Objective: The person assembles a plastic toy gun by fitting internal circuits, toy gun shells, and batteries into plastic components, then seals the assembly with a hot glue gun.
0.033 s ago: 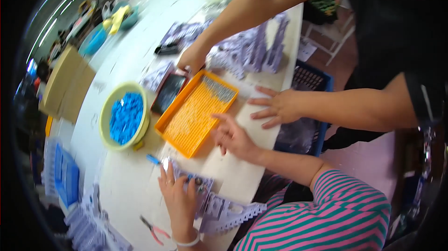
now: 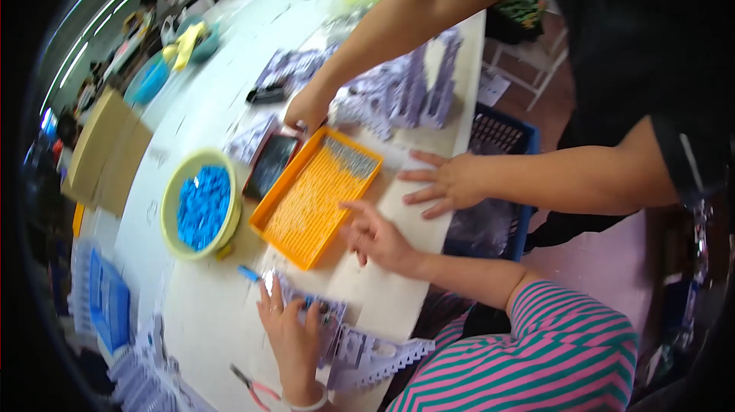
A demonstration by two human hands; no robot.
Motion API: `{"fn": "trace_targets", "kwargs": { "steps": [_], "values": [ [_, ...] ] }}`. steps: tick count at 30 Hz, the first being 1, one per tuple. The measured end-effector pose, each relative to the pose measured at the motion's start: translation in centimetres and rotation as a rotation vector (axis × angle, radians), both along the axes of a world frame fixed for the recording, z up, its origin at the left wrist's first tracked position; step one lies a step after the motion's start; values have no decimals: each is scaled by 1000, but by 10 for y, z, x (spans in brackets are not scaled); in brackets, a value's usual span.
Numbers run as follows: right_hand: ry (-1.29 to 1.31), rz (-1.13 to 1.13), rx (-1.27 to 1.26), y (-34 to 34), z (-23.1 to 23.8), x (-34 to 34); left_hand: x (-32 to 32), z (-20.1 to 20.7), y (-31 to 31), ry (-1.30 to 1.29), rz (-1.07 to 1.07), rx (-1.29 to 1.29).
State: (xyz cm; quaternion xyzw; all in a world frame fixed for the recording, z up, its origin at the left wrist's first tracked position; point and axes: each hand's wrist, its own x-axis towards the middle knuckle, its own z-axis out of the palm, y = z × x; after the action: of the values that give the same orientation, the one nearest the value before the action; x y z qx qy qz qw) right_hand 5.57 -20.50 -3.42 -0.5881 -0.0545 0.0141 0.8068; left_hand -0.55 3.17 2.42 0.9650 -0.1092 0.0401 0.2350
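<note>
The left hand [image 2: 291,335] lies wide-fingered over a lilac plastic part [image 2: 330,329], seemingly steadying it on the desk [image 2: 218,312]. The right hand [image 2: 380,242], half-curled, forefinger out, hovers by the orange ribbed tray [image 2: 280,250], apparently set within reach; whether those fingers pinch anything, I cannot tell.

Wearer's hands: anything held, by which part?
Right hand, near the orange tray: nothing visible held. Left hand, at the left side of a lavender part: grip hidden, can't tell.
</note>
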Motion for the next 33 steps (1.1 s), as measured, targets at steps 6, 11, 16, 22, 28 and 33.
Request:
{"fn": "trace_targets", "kwargs": {
  "steps": [6,11,16,22,28,33],
  "values": [
    [-8,62,-209,-8,-1,-25,9,-17,-4,-15,-36,6],
    [-37,69,-314,-8,0,-20,8,-22,-11,-103,-73,59],
    [-20,42,-262,-6,-6,-22,4,-23,-12,-107,-68,68],
    [111,27,18,-18,20,-23,-1,-5,-12,-41,-65,120],
    [36,29,-178,-17,11,-17,5,-12,-19,-69,-115,187],
    [-110,394,-561,3,34,-19,0,-7,-13,-48,-76,154]
  ]
}}
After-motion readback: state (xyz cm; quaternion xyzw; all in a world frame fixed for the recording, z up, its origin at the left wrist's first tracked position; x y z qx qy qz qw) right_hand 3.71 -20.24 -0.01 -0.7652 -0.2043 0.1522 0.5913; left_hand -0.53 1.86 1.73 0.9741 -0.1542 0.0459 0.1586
